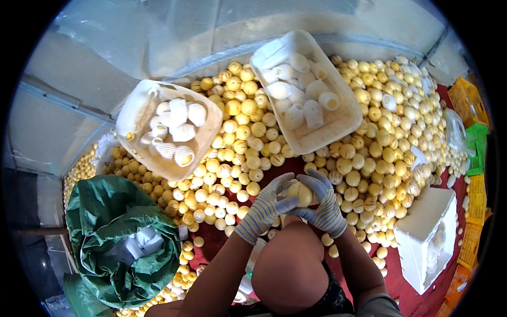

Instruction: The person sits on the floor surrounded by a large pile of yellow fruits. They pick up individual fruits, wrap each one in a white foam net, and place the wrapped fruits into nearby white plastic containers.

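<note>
Between my two hands is a pale yellow pepino melon (300, 193), held above the red floor covering (208, 241). My left hand (268, 208), in a grey-white knit glove with blue and yellow stripes, grips its left side. On its right side are the fingers of my right hand (324, 206), gloved the same way. Something whitish shows behind the fruit at the left fingers, but I cannot tell what it is. A bare knee (289, 261) is just below the hands. Loose yellow pepino melons (241, 146), some with dark stripes, lie heaped all around.
Two white plastic tubs (210, 130) (344, 119) hold fruit in white foam net sleeves (183, 132). White foam sleeves also fill a green woven sack (95, 206) at left. A white foam box (414, 226) stands at right, near yellow crates (476, 198) and a green crate (477, 148).
</note>
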### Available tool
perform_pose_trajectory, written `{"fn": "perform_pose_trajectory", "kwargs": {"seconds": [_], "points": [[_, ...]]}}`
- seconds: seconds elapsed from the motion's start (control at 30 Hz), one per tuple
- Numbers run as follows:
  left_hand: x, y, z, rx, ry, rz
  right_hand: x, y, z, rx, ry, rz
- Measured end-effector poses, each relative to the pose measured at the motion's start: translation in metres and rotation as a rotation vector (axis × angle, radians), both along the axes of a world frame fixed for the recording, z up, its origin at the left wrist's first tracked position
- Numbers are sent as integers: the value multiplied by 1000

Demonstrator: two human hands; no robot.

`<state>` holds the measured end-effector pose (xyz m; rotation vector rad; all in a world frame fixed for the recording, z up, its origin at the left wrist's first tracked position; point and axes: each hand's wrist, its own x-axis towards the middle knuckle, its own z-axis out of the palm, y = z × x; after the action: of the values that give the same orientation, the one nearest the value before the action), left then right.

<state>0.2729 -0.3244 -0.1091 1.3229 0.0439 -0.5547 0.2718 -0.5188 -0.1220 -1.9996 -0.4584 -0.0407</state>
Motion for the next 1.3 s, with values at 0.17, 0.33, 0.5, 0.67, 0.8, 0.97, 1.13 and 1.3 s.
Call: {"fn": "perform_pose_trajectory", "kwargs": {"seconds": [0.17,0.33,0.5,0.67,0.8,0.97,1.13,1.3], "points": [[-3,22,-11,-246,208,170,14,26,-6,-20,-14,92],[-7,36,-17,-537,243,239,20,35,-26,1050,501,-41],[-4,33,-10,-633,160,279,20,46,-49,907,778,298],[-9,52,1,-299,97,271,25,48,-22,1094,826,132],[-13,65,-3,42,82,302,29,61,5,340,433,-27],[-19,63,-73,440,-15,401,38,94,16,71,105,348],[34,168,-81,399,-27,596,37,92,2,619,613,174],[26,271,31,22,-225,1240,36,46,-55,634,655,-121]]}}
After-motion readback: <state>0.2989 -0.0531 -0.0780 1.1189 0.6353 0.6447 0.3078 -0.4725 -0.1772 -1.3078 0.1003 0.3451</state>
